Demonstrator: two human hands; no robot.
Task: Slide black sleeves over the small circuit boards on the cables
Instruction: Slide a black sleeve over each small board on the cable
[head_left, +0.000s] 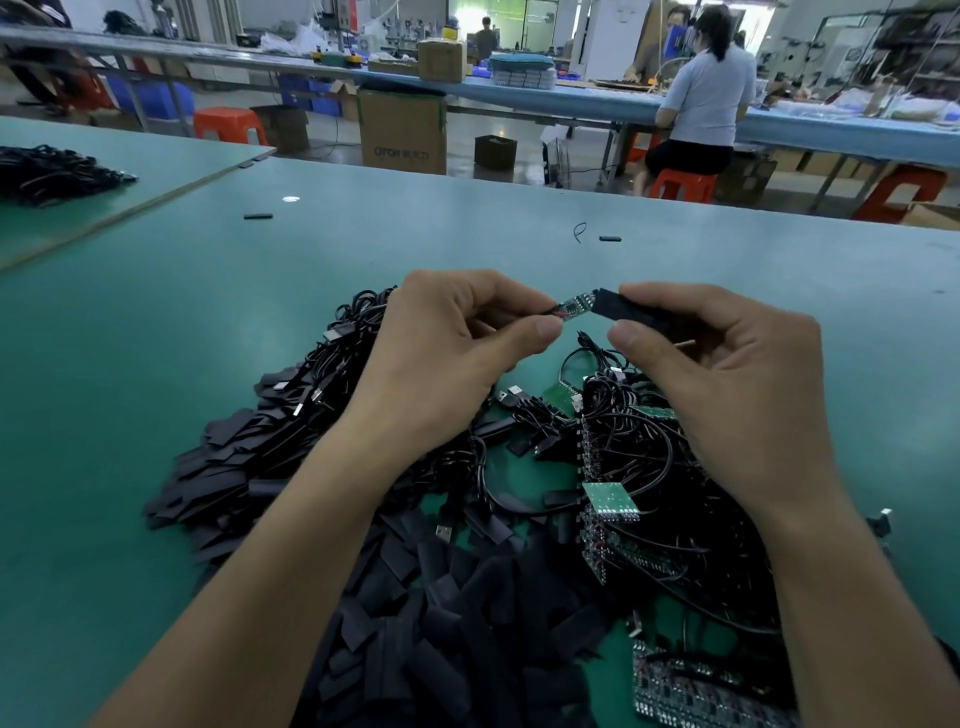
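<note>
Over a heap of loose sleeves (426, 597) by the near edge of the surface (156, 338), pinching a small circuit board (575, 304) by its wired end in the left hand (447, 358); holding its free end right at the mouth of a black sleeve (621, 306), pinched in the right hand (727, 374), above tangled cables (639, 452).

Black sleeve (618, 307) meets small (green) circuit board (577, 303).
</note>
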